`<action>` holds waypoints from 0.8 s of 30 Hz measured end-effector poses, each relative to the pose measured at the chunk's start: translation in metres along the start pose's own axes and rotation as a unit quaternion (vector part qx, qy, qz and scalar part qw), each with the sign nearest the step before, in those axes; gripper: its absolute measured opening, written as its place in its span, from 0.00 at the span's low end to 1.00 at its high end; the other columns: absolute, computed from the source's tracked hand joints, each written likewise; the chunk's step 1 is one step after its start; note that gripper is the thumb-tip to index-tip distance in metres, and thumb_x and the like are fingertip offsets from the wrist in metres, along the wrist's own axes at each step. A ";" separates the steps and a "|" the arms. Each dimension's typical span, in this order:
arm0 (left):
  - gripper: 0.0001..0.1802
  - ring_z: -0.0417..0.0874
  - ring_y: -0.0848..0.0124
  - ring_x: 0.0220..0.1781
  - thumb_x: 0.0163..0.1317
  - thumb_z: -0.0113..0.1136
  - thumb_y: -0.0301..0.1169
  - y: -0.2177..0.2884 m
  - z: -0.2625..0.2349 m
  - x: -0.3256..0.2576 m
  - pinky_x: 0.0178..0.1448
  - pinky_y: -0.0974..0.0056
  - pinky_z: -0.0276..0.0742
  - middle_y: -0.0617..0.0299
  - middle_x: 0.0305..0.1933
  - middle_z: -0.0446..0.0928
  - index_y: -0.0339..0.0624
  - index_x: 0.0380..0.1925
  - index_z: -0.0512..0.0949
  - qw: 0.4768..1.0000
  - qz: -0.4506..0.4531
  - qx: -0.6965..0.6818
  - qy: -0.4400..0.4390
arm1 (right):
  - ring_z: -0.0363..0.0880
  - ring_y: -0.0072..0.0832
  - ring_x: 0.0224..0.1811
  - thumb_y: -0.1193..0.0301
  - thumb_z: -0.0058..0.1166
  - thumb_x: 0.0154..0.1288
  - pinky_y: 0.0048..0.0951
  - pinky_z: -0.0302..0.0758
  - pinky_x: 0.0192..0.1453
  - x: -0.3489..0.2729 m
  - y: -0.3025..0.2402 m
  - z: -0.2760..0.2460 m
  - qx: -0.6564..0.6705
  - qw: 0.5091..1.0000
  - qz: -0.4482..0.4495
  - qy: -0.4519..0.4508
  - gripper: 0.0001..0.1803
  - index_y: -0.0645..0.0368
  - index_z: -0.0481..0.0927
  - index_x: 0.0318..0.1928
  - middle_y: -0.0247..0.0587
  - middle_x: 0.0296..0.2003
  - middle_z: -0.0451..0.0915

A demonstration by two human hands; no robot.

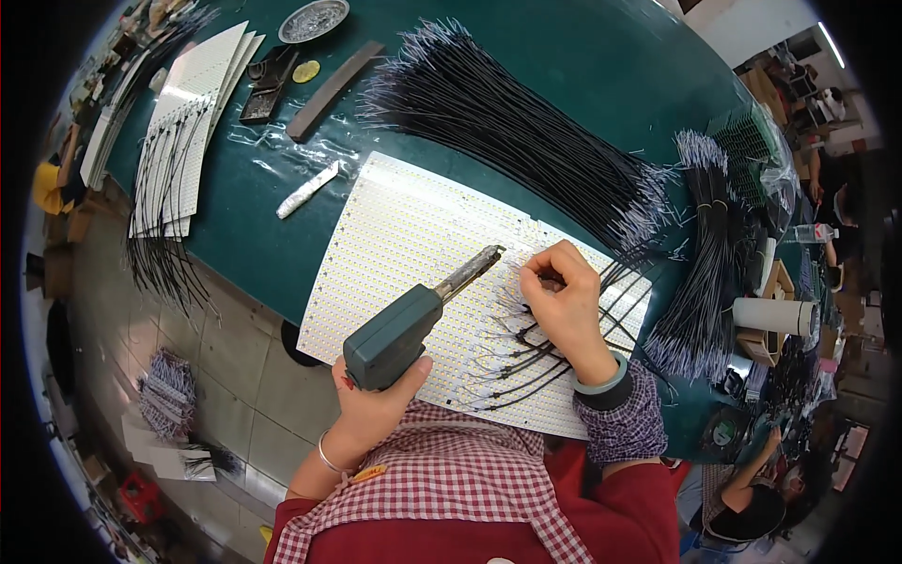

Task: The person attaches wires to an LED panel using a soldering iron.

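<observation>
Your left hand is closed in a full grip around the handle of the dark green soldering gun, whose metal tip points up and to the right over the white LED panel on the green table. Your right hand rests on the panel just beside that tip, fingers curled and pinched together on a thin black wire. More black wires fan out across the panel beneath this wrist.

Left hand gripping soldering gun, right hand pinching black wire on white LED panel
</observation>
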State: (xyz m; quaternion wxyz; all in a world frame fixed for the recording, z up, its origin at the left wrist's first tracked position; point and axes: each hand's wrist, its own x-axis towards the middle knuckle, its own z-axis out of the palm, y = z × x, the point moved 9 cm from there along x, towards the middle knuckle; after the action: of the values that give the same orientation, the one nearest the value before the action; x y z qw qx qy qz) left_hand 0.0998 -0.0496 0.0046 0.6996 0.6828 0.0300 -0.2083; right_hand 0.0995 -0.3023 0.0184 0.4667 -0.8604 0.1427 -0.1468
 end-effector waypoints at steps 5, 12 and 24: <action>0.09 0.77 0.81 0.31 0.52 0.69 0.22 0.014 0.003 0.000 0.35 0.74 0.73 0.65 0.31 0.81 0.34 0.34 0.81 0.998 0.049 0.047 0.001 | 0.72 0.20 0.26 0.80 0.57 0.52 0.19 0.69 0.31 -0.008 0.002 0.001 -0.005 1.000 0.000 -0.021 0.04 0.66 0.75 0.25 0.35 0.26 0.72; 0.09 0.77 0.81 0.29 0.52 0.68 0.22 0.020 0.006 0.000 0.32 0.74 0.72 0.65 0.30 0.81 0.34 0.33 0.81 0.994 0.069 0.084 -0.007 | 0.73 0.26 0.25 0.80 0.57 0.51 0.24 0.71 0.30 -0.005 0.000 0.003 -0.021 0.999 -0.018 -0.017 0.04 0.65 0.75 0.25 0.39 0.25 0.72; 0.08 0.75 0.82 0.28 0.52 0.66 0.21 0.022 0.012 -0.002 0.31 0.74 0.70 0.65 0.29 0.78 0.33 0.32 0.79 0.990 0.083 0.110 -0.034 | 0.72 0.30 0.25 0.79 0.57 0.49 0.28 0.70 0.29 -0.006 -0.001 0.003 -0.007 1.000 -0.013 -0.027 0.04 0.65 0.74 0.23 0.41 0.23 0.71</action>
State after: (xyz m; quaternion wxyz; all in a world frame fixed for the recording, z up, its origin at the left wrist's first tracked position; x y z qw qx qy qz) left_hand 0.1027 -0.0613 0.0270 0.6360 0.7482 -0.0735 -0.1742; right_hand 0.0955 -0.2978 0.0171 0.4627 -0.8689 0.1198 -0.1284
